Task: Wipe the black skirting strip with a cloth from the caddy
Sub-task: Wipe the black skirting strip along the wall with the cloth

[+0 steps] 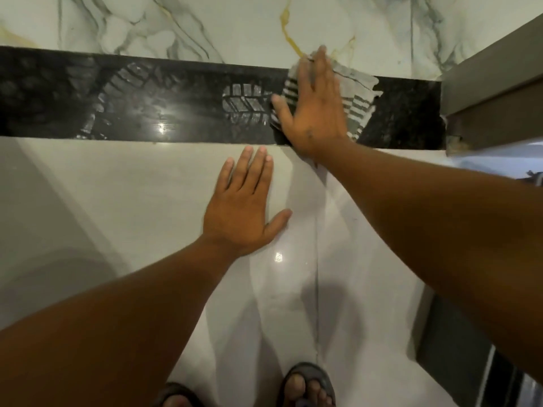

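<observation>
The black skirting strip (132, 104) runs across the base of the marble wall, glossy with reflections. A grey cloth with dark stripes (357, 94) is spread flat on the strip's right part. My right hand (313, 110) presses flat on that cloth, fingers extended, and looks blurred. My left hand (242, 208) lies flat on the pale floor just below the strip, fingers apart, holding nothing. The caddy is not in view.
White marble wall (235, 24) with grey and yellow veins rises above the strip. A brown door frame (493, 92) ends the strip at the right. Glossy pale floor tiles (117, 201) lie below. My sandalled feet (305, 386) show at the bottom edge.
</observation>
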The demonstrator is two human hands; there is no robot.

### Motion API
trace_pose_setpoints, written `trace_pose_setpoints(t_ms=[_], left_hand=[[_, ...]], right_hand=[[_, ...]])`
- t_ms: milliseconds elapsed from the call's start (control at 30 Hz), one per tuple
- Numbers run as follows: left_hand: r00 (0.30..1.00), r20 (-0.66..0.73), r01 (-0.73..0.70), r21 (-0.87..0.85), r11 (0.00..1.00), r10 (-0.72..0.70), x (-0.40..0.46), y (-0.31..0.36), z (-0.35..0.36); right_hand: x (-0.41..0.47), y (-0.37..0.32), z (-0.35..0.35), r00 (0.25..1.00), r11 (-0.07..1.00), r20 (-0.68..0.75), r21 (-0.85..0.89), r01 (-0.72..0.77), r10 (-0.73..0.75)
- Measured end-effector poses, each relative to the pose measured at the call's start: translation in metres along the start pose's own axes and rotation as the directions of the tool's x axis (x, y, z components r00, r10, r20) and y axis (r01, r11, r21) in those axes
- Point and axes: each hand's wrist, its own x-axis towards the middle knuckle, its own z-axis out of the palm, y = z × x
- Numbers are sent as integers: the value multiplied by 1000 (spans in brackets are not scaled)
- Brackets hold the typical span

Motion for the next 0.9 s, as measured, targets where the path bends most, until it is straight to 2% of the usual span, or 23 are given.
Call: trace_pose_setpoints(t_ms=[67, 167, 267, 333, 400, 500, 600, 633, 667, 700, 767, 900], left_hand=[[1000, -1, -1, 10, 1000, 1, -6, -4, -1], [1000, -10, -14, 17, 1000, 14, -5, -4, 1], [1000, -6, -6, 33, 999, 6, -4, -1, 2], [1000, 0, -5, 34, 999, 5, -5, -2, 0], [1000, 2, 2, 38, 999, -2, -4, -3, -2], [1000, 12, 4, 30, 1000, -4, -2, -2, -1], [999, -4, -39, 28, 999, 39, -16, -27, -2], [999, -10, -36, 31, 999, 36, -27, -44, -5], [1000, -15, -26, 39, 999, 27, -40, -64, -9], [1000, -20, -6, 60, 998, 7, -54, -87, -14], [998, -31, 50, 106, 993, -47, -79, -125, -24], [995, -22, 103, 157, 982, -101, -90, -140, -28]], right_hand=[[-19, 44, -9, 997, 995, -16, -64, -72, 71], [-34, 96, -20, 962, 959, -44, -77, -271, 268], [-21, 87, -16, 891, 890, -46, -45, -453, 451], [-8, 58, -14, 870, 871, -45, -12, -492, 491], [3, 22, -7, 921, 921, -21, 0, -390, 390], [4, -13, 4, 992, 991, 0, -55, -123, 123], [-15, 9, 0, 977, 977, 62, -50, 208, -205], [-23, 27, -3, 961, 961, 70, -51, 272, -268], [-33, 47, -6, 963, 961, 57, -65, 267, -264], [-42, 63, -9, 982, 978, 31, -80, 190, -189], [-55, 79, -11, 997, 993, -34, -100, -69, 66], [-38, 39, -1, 905, 906, -76, -22, -422, 420]])
